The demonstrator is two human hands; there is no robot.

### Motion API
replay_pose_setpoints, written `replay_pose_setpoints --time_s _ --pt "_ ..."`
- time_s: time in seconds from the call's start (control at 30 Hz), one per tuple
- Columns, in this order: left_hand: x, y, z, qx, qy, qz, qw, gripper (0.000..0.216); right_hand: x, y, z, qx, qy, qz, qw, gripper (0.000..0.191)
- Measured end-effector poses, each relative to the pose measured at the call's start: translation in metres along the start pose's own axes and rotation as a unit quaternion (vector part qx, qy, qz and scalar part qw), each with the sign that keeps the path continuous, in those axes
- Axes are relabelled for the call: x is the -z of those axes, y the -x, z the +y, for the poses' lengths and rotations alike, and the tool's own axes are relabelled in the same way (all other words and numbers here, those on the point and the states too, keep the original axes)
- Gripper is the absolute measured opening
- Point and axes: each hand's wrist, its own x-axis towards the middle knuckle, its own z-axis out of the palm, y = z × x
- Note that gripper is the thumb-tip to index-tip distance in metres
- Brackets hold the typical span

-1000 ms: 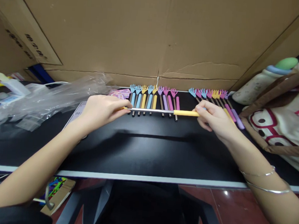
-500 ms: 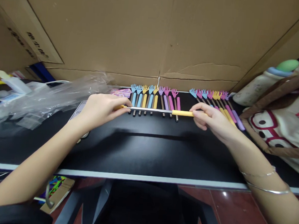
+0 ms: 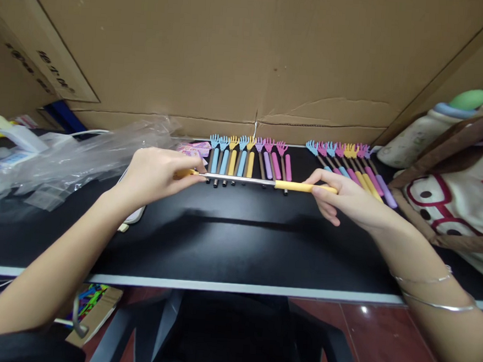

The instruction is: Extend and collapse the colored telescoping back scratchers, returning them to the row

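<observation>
A yellow telescopic back scratcher is held level above the black desk, its silver rod drawn out. My left hand pinches its yellow head end, mostly hidden by the fingers. On the yellow grip, my right hand closes with thumb and forefinger, its other fingers loosely bent. Behind the rod lies a row of back scratchers in blue, yellow, purple and pink. A second row of back scratchers fans out behind my right hand.
Clear plastic bags cover the desk's left part, with a phone partly behind my left arm. A tall cardboard panel stands along the back. At right are a bottle and a fabric bag. A chair stands in front.
My left hand has shifted slightly left with the head end. My right hand has changed its hold on the yellow grip, whose end now shows past the thumb.
</observation>
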Motion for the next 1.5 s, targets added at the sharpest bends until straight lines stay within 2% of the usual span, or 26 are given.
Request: replay_pose_setpoints --time_s 0.13,0.23,0.3,0.5,0.63,0.73,0.97,1.07,1.23,1.4,1.5 --pt "0.003 0.001 0.001 -0.053 -0.031 0.034 0.998 0.034 0.002 -0.003 0.007 -0.027 -0.062 -0.05 0.996 0.034" --pt "0.006 0.0 0.002 -0.09 -0.055 0.049 0.993 0.038 0.0 -0.004 0.007 -0.045 -0.094 -0.061 0.993 0.035" --pt "0.007 -0.001 0.001 -0.091 -0.063 0.048 0.993 0.038 -0.003 -0.004 0.005 -0.05 -0.106 -0.055 0.992 0.035" --pt "0.004 -0.001 -0.001 -0.046 -0.027 0.041 0.998 0.038 -0.011 -0.003 -0.002 -0.016 -0.103 0.008 0.995 0.034" --pt "-0.001 0.001 -0.001 -0.032 0.009 0.009 0.999 0.031 -0.01 -0.005 -0.004 0.027 0.011 0.081 0.996 0.034" --pt "-0.004 0.001 0.0 -0.024 0.018 -0.002 1.0 0.026 -0.011 -0.004 -0.007 0.054 0.104 0.146 0.982 0.034" --pt "-0.004 0.001 -0.001 -0.017 0.022 -0.011 1.0 0.024 -0.015 -0.003 -0.008 0.109 0.172 0.212 0.956 0.04" --pt "-0.004 0.002 -0.003 -0.031 -0.008 -0.004 0.999 0.028 -0.019 -0.005 -0.004 0.106 0.134 0.192 0.966 0.041" --pt "-0.005 0.002 -0.003 -0.073 -0.04 0.022 0.996 0.037 -0.021 -0.009 0.004 0.056 -0.012 0.122 0.991 0.041" --pt "-0.005 0.001 -0.001 -0.113 -0.044 0.051 0.991 0.041 -0.019 -0.013 0.013 -0.029 -0.087 0.042 0.995 0.042" --pt "-0.006 0.001 0.0 -0.108 -0.036 0.051 0.992 0.039 -0.019 -0.015 0.016 -0.046 -0.094 0.042 0.994 0.041"
